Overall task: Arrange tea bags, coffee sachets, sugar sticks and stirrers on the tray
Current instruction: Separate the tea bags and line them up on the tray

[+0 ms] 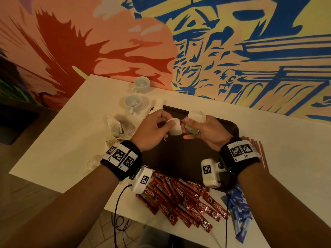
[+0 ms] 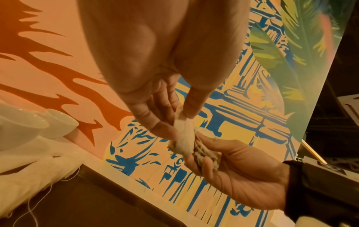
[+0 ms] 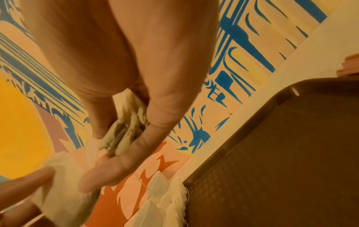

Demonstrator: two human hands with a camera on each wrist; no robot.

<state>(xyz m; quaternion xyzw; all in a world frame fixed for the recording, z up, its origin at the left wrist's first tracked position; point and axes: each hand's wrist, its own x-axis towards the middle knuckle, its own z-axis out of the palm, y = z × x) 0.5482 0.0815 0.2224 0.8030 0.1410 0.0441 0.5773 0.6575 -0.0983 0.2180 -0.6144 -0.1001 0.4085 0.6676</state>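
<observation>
Muralled wall behind pale bench (image 1: 59, 140). Step: tea bags. Left hand (image 1: 152, 130) pinches one tea bag (image 1: 175, 128); right hand (image 1: 206, 131) grips a bunch (image 1: 196, 116), above dark tray (image 1: 179, 154). Next: likely separate tangled strings, lay bags on tray.

White table (image 1: 53, 140) bears tray (image 1: 179, 154), cups (image 1: 132, 102), sachets (image 1: 182, 199).

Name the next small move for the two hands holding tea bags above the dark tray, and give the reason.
Probably draw the hands apart to free the threads. The left hand pinches one white paper tea bag, and the right hand holds a small stack of tea bags above the dark brown plastic tray; thin strings appear to run between them.
</observation>
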